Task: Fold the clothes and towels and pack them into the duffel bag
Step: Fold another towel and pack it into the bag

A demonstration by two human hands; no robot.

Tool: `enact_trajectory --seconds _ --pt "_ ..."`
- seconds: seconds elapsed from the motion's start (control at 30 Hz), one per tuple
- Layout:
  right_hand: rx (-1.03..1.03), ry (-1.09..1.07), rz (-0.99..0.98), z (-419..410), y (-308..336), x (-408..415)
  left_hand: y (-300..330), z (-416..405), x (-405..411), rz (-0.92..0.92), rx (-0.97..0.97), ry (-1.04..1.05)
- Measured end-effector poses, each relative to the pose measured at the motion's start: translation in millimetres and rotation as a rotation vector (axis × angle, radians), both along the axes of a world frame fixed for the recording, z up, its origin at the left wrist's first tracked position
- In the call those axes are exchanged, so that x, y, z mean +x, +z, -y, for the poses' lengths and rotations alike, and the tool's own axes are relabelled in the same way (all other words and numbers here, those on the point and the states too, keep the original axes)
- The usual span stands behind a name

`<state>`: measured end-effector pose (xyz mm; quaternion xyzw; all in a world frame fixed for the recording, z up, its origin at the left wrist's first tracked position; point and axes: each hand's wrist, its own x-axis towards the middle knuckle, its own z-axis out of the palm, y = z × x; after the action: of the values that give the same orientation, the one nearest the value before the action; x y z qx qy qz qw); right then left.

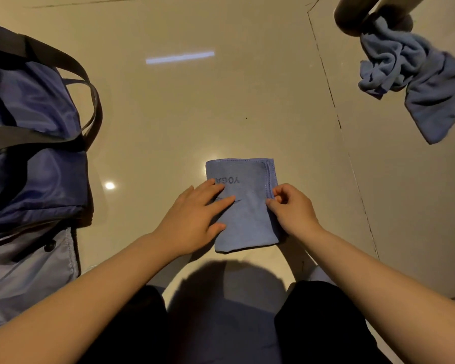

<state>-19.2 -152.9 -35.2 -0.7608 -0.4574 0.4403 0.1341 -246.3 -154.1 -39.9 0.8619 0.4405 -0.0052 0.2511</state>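
Observation:
A small blue towel [248, 211] marked YOGA lies folded into a narrow rectangle on the glossy floor in front of me. My left hand [195, 216] presses flat on its left side with straight fingers. My right hand [290, 208] pinches the towel's right edge between thumb and fingers. The navy duffel bag [32, 164] with dark straps sits on the floor at the far left. A second blue towel [415, 74] lies crumpled at the top right.
A dark round furniture leg [352, 14] stands at the top right, against the crumpled towel. A tile joint [336, 111] runs down the floor on the right. My black-clad knees [323, 324] fill the bottom edge.

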Motion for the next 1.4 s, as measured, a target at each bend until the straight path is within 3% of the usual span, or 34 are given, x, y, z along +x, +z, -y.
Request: enact_trajectory --seconds 0.13,0.53,0.83,0.93,1.0,1.07,1.1,1.2,1.3,1.4 --pt "0.026 0.103 0.06 -6 -5 3 -7 3 -1 -0.13 0.003 -0.015" --pt "0.085 0.141 0.101 -4 -6 6 -12 1 -2 -0.189 0.053 -0.112" --pt "0.114 0.141 0.118 -1 -3 8 -20 5 2 -0.219 0.208 -0.08" --pt "0.331 0.339 0.279 14 10 8 -20 25 9 -0.204 0.218 0.014" --pt "0.36 0.523 0.318 27 13 4 -19 44 17 -0.198 0.178 0.062" --pt "0.138 0.648 0.328 37 12 -2 -8 62 29 -0.163 0.092 0.073" --pt "0.071 0.67 0.348 37 10 -2 0 69 35 -0.149 0.01 0.061" --pt "0.135 0.65 0.416 25 7 4 18 75 42 -0.004 -0.185 -0.05" --pt "0.225 0.697 0.496 11 8 10 12 49 35 0.102 0.004 -0.147" --pt "0.333 0.665 0.61 15 13 5 -7 17 15 -0.109 0.196 -0.148"
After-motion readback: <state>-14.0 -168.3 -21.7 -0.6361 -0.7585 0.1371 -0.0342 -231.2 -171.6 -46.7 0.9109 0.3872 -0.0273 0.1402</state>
